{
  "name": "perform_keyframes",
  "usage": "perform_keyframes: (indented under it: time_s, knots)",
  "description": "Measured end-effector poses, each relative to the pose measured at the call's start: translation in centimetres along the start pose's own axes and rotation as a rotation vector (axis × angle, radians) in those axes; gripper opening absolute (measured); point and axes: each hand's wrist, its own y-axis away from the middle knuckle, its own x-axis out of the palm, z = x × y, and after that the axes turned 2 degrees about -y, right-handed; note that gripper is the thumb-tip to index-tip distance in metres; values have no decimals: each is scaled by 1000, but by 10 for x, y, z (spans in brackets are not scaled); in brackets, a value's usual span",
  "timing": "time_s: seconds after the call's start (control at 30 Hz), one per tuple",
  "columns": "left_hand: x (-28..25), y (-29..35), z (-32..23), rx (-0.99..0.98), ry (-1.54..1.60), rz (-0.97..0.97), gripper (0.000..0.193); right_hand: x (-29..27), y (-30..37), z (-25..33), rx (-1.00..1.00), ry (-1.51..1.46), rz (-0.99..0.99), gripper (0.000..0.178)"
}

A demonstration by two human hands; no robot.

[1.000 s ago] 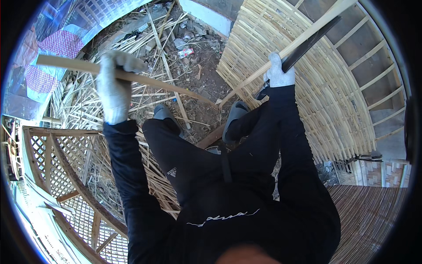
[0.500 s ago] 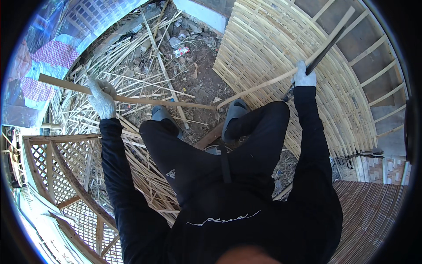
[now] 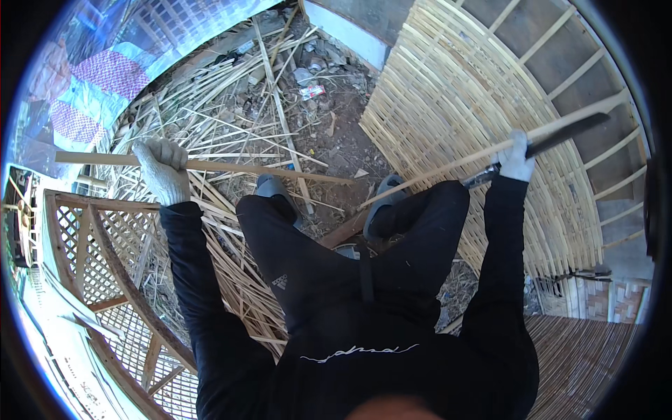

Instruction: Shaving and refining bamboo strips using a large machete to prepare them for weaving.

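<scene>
My left hand (image 3: 164,166), in a white knit glove, is closed around a long bamboo strip (image 3: 259,169) that runs across the view toward the middle. In the matching glove, my right hand (image 3: 517,159) grips a second bamboo strip (image 3: 448,171) together with a machete. The machete's dark blade (image 3: 570,133) points outward to the right beside the strip, and its shiny handle (image 3: 481,176) shows on the other side of the fist. The inner ends of both strips lie close together, slightly apart, above my feet.
A woven bamboo panel (image 3: 448,105) leans at the right. Loose bamboo strips (image 3: 210,133) litter the ground at the left. A wooden lattice frame (image 3: 119,245) stands by my left arm. A slatted brown mat (image 3: 581,357) is at the lower right, and plastic sheeting (image 3: 105,77) hangs at the upper left.
My right hand has moved right and slightly down, and the machete blade has swung outward to the right. The inner ends of the strips have drawn slightly apart. The whole view has shifted a little.
</scene>
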Motion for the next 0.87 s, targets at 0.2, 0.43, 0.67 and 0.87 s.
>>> perform_keyframes:
  time_s: [0.2, 0.43, 0.67, 0.87]
  knots:
    - [46, 54, -78, 234, 31, 213, 53, 30, 54, 62, -264, -176, -17, 29]
    - [37, 56, -119, 469, -66, 56, 64, 140, 113, 77, -228, -658, -20, 30]
    - [0, 40, -128, 508, 24, 68, 67, 215, 170, -6, 497, 159, 1035, 19]
    - [-21, 33, -122, 386, 157, -45, 67, 144, 161, -161, 124, 193, 1056, 26]
